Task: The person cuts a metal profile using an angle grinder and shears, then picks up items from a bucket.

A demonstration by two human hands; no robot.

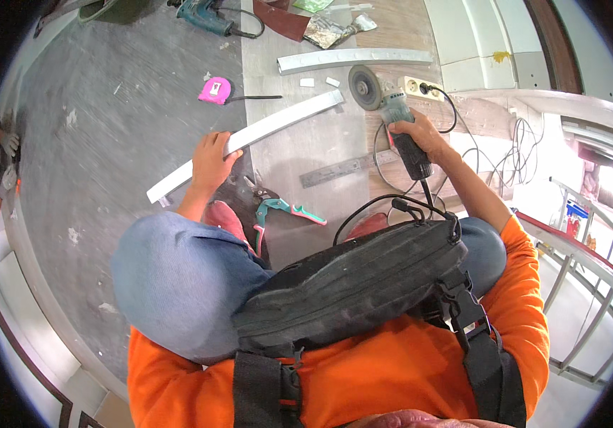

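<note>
My right hand [420, 134] is wrapped round the body of an angle grinder [408, 146]. Its round disc [366, 87] points up and to the left, apart from the white strip; whether the disc spins I cannot tell. With my left hand [214, 161] I grip a long white strip [278, 127] about its middle, fingers over its far edge. The strip slants across the floor from lower left to upper right. Just below it lie tin snips [278, 208] with green and pink handles, jaws toward my left hand. A metal ruler [342, 170] lies flat to the right of the snips.
A pink tape measure [215, 90] and another white strip [355, 60] lie beyond my hands. A power strip [420, 88] and loose cables [517, 153] are at right. A drill [208, 18] is far off. At right stands a metal ladder [584, 264]; another person's gloved hand [9, 144] shows at far left.
</note>
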